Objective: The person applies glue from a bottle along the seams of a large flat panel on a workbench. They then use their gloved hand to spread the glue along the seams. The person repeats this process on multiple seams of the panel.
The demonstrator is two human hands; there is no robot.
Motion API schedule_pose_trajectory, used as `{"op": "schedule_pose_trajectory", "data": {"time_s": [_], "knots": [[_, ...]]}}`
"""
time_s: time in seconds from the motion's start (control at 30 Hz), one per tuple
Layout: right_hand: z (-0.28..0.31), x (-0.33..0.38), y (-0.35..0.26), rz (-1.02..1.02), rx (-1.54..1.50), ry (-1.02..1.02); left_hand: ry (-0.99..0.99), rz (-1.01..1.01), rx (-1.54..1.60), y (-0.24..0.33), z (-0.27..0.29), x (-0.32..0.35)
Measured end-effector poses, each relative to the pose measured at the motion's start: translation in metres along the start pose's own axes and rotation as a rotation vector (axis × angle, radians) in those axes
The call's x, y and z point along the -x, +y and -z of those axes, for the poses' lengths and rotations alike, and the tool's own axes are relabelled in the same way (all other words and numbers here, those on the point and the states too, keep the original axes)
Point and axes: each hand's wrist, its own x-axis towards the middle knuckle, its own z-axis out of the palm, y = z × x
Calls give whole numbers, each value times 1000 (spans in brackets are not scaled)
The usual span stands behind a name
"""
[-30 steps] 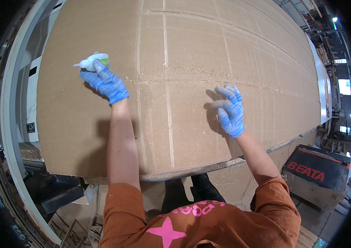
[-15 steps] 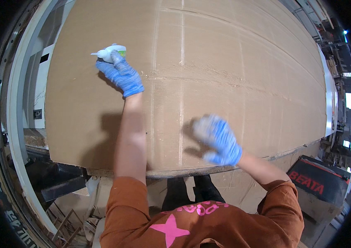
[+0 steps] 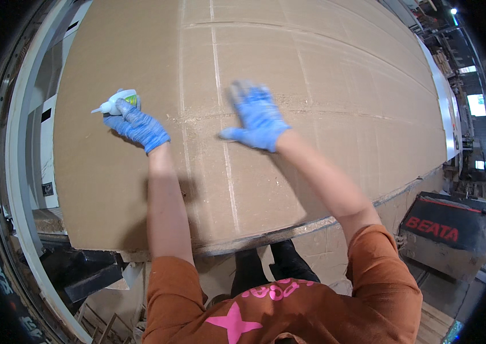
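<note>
1. Little white squeeze bottle (image 3: 128,95) is over the left side of the cardboard (image 3: 97,186); probably light and soft-walled, so I'd grab the body, not the nozzle (image 3: 97,110).
2. Left hand (image 3: 138,128): fingers wrapped round it.
3. Right hand (image 3: 257,116): blurry, fingers open, near some crumbs (image 3: 197,117).

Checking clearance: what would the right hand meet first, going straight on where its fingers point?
The way ahead of the right hand looks free over the brown cardboard to the picture's upper edge, though whether the hand touches it is unclear.
</note>
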Motion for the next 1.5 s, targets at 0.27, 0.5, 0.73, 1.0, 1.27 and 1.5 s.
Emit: {"op": "schedule_pose_trajectory", "data": {"time_s": [0.27,0.5,0.73,1.0,1.27,1.5], "knots": [[22,115,133,-481,278,145,-30,-6,16,-12,-3,1],[5,73,53,-277,61,59,-86,15,48,-29,11,-16],[17,135,161,-581,225,151,-59,-12,46,-26,6,-11],[10,162,137,-389,164,127,-77,33,68,-21,6,-10],[17,203,215,-566,243,338,-117,25,10,-25,10,-12],[11,208,211,-600,246,161,-60,10,2,-11,-1,-3]]}}
